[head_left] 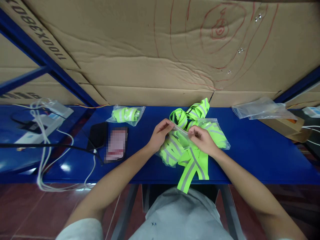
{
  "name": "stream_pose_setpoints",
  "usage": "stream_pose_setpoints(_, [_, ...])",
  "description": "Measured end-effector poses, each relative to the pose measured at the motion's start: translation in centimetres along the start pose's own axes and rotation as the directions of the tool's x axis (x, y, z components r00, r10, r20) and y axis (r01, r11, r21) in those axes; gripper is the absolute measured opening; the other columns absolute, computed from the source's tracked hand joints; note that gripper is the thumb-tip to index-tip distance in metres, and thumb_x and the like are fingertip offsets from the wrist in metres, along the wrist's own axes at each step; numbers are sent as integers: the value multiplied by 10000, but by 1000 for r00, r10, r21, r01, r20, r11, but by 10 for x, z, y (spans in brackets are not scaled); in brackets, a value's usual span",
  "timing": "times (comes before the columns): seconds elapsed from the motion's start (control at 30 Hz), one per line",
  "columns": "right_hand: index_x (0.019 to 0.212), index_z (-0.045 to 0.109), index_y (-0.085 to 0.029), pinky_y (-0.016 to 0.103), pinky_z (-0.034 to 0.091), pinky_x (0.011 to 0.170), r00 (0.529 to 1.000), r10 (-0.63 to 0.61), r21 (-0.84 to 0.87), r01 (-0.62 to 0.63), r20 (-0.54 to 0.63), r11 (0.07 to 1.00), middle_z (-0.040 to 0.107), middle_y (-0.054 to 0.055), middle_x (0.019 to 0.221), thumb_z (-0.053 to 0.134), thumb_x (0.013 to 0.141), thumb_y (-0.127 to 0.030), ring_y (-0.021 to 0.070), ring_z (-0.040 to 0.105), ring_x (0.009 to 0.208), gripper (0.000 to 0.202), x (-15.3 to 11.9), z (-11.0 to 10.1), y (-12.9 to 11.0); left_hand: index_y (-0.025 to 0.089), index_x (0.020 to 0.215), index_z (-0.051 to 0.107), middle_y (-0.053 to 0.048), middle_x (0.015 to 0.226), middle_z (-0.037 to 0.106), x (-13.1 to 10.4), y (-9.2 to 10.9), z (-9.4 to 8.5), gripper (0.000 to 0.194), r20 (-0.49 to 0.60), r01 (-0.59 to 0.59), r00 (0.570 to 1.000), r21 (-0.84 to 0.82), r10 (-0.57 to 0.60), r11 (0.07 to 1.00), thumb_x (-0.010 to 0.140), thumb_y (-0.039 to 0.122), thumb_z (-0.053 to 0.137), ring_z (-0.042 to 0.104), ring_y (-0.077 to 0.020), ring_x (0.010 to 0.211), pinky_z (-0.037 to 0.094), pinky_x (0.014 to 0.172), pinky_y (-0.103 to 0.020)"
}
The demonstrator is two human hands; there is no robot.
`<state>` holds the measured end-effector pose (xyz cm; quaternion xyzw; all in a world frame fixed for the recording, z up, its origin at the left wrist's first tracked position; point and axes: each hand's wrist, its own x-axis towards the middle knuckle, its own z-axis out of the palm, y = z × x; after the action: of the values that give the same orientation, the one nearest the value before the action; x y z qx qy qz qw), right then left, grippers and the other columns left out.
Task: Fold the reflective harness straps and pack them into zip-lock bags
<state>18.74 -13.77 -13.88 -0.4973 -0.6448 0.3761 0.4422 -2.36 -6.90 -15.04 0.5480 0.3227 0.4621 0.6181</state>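
Observation:
Between my two hands is a clear zip bag [172,150] with a neon yellow-green reflective strap inside. My left hand [160,134] pinches the left end of the bag's top edge. At the right end of that edge, my right hand [200,139] grips with its fingers curled. Loose reflective straps [188,171] with grey stripes hang from beside the bag over the table's front edge. Behind my hands lies a heap of more straps [198,110]. Another filled clear bag [217,134] rests just right of my right hand.
A bagged strap [126,115] lies at the back left of the blue table [147,115]. Left of my arm are a phone [116,144], a black pouch-like item [98,136] and a power strip [45,121] with cables. Clear bags [262,108] lie back right, by a cardboard box [287,128].

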Motion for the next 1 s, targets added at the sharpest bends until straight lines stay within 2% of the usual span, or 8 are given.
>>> stream_pose_setpoints(0.17, [809,565,-215,279,329,587,1000,-17,-14,18,17,1000,494,-40,685,615,900,-273,122,434,614,119,0,0,-1,181,839,667,-9,828,652,0,3,1,361,8,-5,1000,10,5,1000,850,519,793,587,-145,784,462,751,-251])
stream_pose_setpoints(0.33, [838,576,-217,291,339,601,1000,-21,-29,21,-12,999,524,-25,719,615,916,-291,136,462,645,114,0,1,0,181,854,694,17,767,618,1,1,1,353,4,12,1000,11,-12,1000,862,525,773,522,-117,706,419,685,-228])
stream_pose_setpoints(0.47, [863,599,-217,302,349,609,1000,-22,-34,21,-19,999,538,-13,725,624,945,-367,151,491,669,172,0,2,-1,179,849,700,20,771,613,1,-2,1,366,-15,2,1000,24,-1,1000,845,535,786,507,-113,715,401,681,-222])
stream_pose_setpoints(0.7, [860,600,-218,302,361,603,1000,-11,-55,10,-22,998,549,-8,714,624,965,-422,153,494,656,231,-1,3,-2,175,879,755,-14,831,684,0,-1,0,339,13,-4,1000,51,3,999,854,512,778,577,-147,773,448,734,-250])
stream_pose_setpoints(1.0, [884,616,-215,285,407,637,999,-45,-79,43,-14,996,588,-7,747,652,959,-406,141,528,677,209,-3,6,-5,172,824,712,-31,843,717,-3,3,2,355,49,-93,995,121,88,988,902,517,742,628,-163,781,478,781,-278])
